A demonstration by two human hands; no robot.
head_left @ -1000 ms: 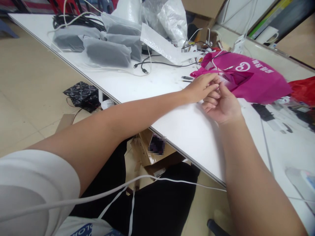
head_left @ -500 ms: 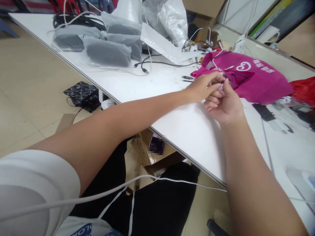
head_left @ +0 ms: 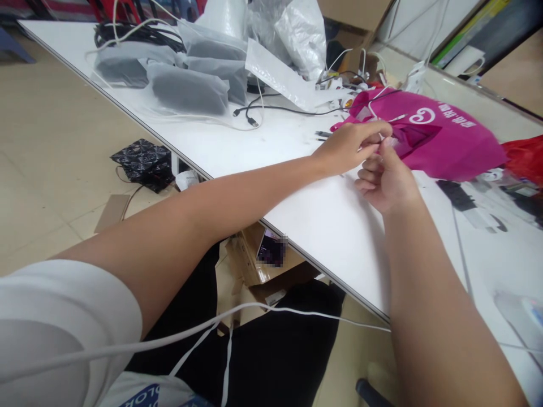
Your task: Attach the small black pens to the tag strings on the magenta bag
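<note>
My left hand [head_left: 350, 146] and my right hand [head_left: 388, 176] meet above the white table [head_left: 331, 217]. The fingers of both are closed in a pinch, tip close to tip. A small whitish bit shows between the fingertips, too small to name. Right behind my hands lies a magenta bag [head_left: 453, 138] with white print, its crumpled opening turned toward them. A thin white cable [head_left: 374, 107] and a dark cable run over the bag. Thin dark pieces [head_left: 324, 134] lie on the table left of my left hand.
Several grey items in frosted bags [head_left: 189, 89] lie at the far left, beside clear plastic wrapping [head_left: 301, 37]. A black USB cable [head_left: 252, 120] lies before them. A white cord [head_left: 254, 305] crosses over my lap. Under the table edge stands a cardboard box [head_left: 254, 271] with a phone on it.
My fingertips have drawn slightly apart, with the right hand's fingers curling tighter. Both hands stay in front of the magenta bag. The view has shifted a little.
</note>
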